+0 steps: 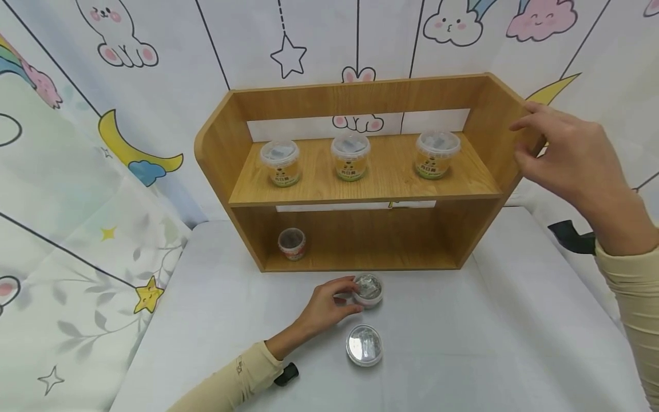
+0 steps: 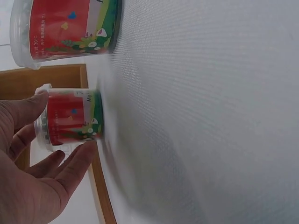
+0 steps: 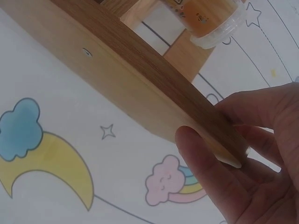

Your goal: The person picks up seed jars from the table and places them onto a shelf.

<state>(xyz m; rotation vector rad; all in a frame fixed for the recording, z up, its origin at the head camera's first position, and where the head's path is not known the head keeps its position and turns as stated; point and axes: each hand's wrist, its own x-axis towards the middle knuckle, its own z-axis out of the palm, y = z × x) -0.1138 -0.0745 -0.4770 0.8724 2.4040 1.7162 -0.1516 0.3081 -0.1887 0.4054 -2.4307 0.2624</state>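
White cloth covers the table [image 1: 463,343], backed by a cartoon-printed wall sheet [image 1: 77,171] with moon, star and cloud figures. On the lower shelf, at left, one small cup [image 1: 291,244] stands alone. Left hand [image 1: 329,303]: fingers and thumb curl around a red-labelled lidded cup [image 1: 368,289] standing on the cloth just before the wooden shelf unit [image 1: 360,171]; the wrist view shows fingertips [image 2: 77,156] touching its side. A second cup [image 1: 364,344] stands near, toward the viewer, untouched. Upper shelf: three yellow-labelled cups [image 1: 350,155] in a row, well apart. Right hand [image 1: 566,154]: thumb [image 3: 205,158] and fingers pinch the unit's right side panel [image 3: 154,93]. Judged from this layout, four cups are shelved and two remain on the table. Nothing blocks the lower shelf's opening.
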